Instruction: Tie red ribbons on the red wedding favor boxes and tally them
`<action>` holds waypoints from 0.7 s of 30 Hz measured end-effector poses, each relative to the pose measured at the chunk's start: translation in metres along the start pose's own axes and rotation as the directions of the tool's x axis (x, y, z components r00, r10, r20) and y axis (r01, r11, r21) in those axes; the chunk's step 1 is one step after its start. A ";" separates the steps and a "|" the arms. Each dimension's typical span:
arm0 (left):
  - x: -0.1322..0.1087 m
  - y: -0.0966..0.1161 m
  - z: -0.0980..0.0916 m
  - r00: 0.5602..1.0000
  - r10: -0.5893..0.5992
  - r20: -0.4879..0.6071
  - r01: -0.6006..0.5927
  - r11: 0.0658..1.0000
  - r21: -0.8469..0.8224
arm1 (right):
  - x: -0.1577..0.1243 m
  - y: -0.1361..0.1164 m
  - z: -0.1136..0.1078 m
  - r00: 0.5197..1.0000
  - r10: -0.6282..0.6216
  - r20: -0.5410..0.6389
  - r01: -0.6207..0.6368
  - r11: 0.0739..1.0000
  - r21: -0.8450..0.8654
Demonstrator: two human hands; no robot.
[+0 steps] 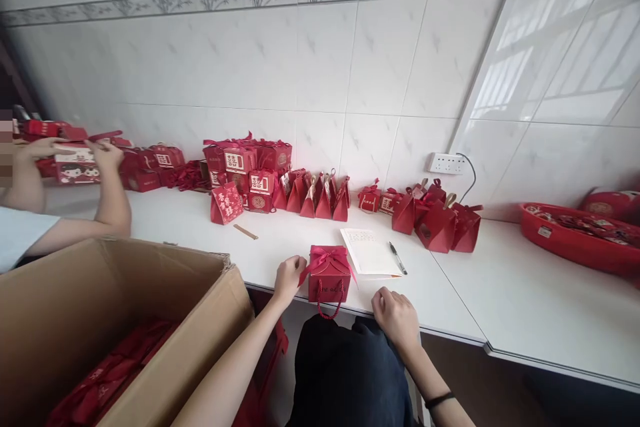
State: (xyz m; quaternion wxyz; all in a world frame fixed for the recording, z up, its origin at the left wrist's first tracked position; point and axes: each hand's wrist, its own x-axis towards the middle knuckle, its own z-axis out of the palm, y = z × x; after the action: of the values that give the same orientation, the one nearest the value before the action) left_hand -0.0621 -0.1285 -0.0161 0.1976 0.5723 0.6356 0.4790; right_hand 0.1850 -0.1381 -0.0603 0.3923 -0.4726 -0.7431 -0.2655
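Observation:
A red gift box (pixel 329 287) stands upright at the table's front edge, with a ribbon bow on top and a twisted cord handle hanging down its front. My left hand (pixel 290 278) is closed at the box's left side, its fingers pinching one tail of the red ribbon (pixel 304 275). To the right of the box, my right hand (pixel 396 312) rests on the table edge, fingers curled in and apparently holding nothing. Just behind it lie a white paper booklet (pixel 373 253) and a black pen (pixel 398 258).
Red gift boxes (pixel 240 163) and pointed boxes (pixel 324 199) line the wall. A red basket (pixel 575 237) sits at right. An open cardboard carton (pixel 200 320) with red packages stands at lower left. Another person's hands (pixel 107 155) hold a box at far left.

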 end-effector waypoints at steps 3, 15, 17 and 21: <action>0.000 -0.001 0.001 1.000 0.010 0.011 -0.010 1.000 -0.013 | -0.002 0.002 0.000 1.000 -0.009 0.025 0.009 1.000 0.001; -0.001 -0.001 0.000 0.994 -0.083 0.072 0.083 0.997 -0.003 | -0.006 0.007 -0.003 0.986 0.009 0.165 -0.020 0.998 0.065; 0.005 -0.003 0.001 0.990 -0.121 0.073 0.121 0.993 0.004 | -0.009 0.009 -0.001 0.984 0.011 0.180 -0.027 0.996 0.088; 0.033 -0.011 0.006 0.973 -0.209 0.096 0.209 0.978 0.013 | -0.005 0.008 -0.004 0.980 0.060 0.192 -0.109 0.961 0.255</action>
State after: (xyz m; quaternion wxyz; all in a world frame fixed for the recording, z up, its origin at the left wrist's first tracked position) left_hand -0.0717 -0.0946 -0.0181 0.2766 0.5251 0.6827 0.4263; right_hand 0.1946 -0.1408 -0.0618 0.3931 -0.4697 -0.7838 -0.1025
